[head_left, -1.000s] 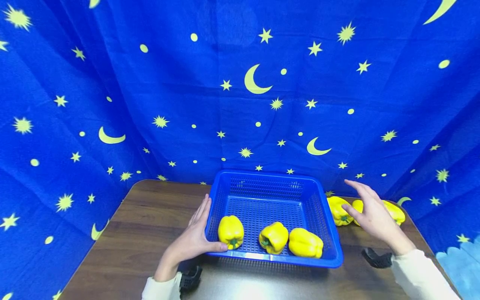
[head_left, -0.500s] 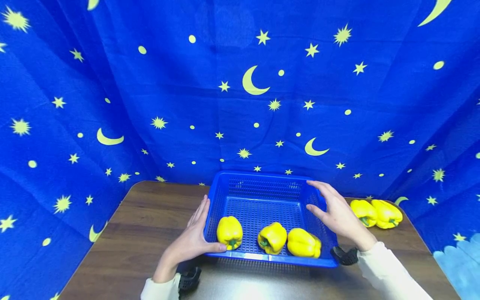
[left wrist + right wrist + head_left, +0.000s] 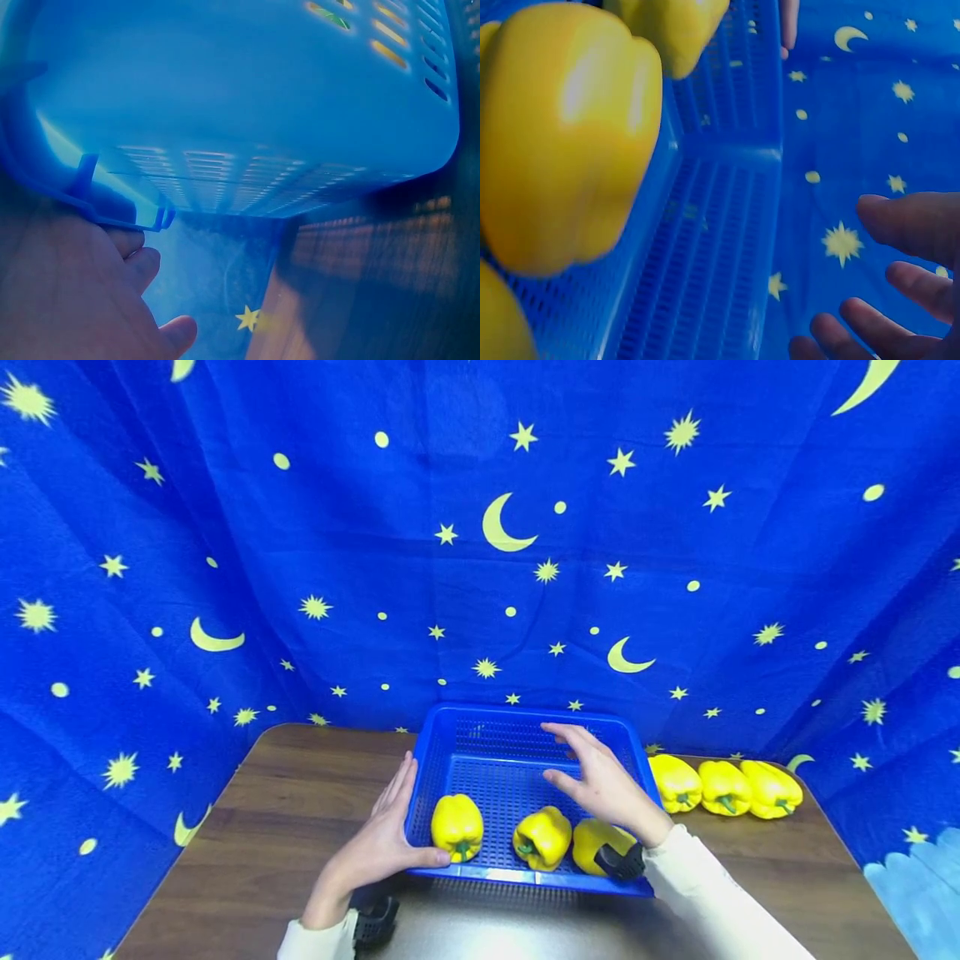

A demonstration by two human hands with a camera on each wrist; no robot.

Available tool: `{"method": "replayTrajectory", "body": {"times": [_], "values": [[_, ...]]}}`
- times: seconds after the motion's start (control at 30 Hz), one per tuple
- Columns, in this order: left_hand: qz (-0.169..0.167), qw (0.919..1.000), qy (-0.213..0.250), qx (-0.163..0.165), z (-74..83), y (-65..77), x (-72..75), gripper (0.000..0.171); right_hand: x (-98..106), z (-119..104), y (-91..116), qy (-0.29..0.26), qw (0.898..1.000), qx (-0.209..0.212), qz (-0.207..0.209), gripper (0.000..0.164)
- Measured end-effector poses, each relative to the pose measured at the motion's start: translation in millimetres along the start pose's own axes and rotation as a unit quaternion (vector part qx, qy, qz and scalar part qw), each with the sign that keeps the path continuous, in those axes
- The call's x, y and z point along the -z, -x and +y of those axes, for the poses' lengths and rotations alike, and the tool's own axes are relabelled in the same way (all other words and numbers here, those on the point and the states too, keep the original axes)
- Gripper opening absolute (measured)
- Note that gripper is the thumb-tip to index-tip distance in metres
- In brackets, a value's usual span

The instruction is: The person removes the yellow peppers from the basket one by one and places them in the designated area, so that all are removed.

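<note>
A blue plastic basket (image 3: 495, 768) stands on the table with three yellow bell peppers inside, along its near side: one at the left (image 3: 457, 827), one in the middle (image 3: 542, 839) and one at the right (image 3: 596, 841), partly hidden by the right wrist's black strap. My left hand (image 3: 378, 835) holds the basket's left near corner, thumb over the rim and fingers along the outside. In the left wrist view, fingertips (image 3: 142, 262) lie by the rim. My right hand (image 3: 600, 781) hovers over the basket's right half, fingers spread, holding nothing.
On the table to the right of the basket, three more yellow bell peppers lie in a row: a near one (image 3: 675, 783), a middle one (image 3: 725, 788) and a far one (image 3: 771, 789). A blue star-patterned curtain (image 3: 375, 568) encloses the wooden table (image 3: 247, 827).
My right hand has moved left, from above the peppers on the table to over the basket. The left hand stays at the basket's corner, and the peppers have not moved.
</note>
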State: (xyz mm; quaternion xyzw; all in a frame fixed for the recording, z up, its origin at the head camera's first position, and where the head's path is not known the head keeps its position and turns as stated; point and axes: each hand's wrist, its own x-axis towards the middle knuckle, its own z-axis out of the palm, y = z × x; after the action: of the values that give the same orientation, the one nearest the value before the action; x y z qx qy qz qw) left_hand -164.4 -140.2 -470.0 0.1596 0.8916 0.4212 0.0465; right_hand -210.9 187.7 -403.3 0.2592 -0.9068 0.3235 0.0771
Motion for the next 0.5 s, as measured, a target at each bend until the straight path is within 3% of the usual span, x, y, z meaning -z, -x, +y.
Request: {"method": "replayTrajectory", "body": {"times": [0.23, 0.5], "values": [[0.002, 0.9999, 0.002, -0.010, -0.2, 0.4, 0.8, 0.133, -17, -10, -15, -0.019, 0.999, 0.022, -0.021, 0.059], [0.000, 1.0000, -0.001, -0.003, -2.6, -0.4, 1.1, 0.133, -35, -20, -28, -0.032, 0.995, 0.021, -0.087, 0.057]]}}
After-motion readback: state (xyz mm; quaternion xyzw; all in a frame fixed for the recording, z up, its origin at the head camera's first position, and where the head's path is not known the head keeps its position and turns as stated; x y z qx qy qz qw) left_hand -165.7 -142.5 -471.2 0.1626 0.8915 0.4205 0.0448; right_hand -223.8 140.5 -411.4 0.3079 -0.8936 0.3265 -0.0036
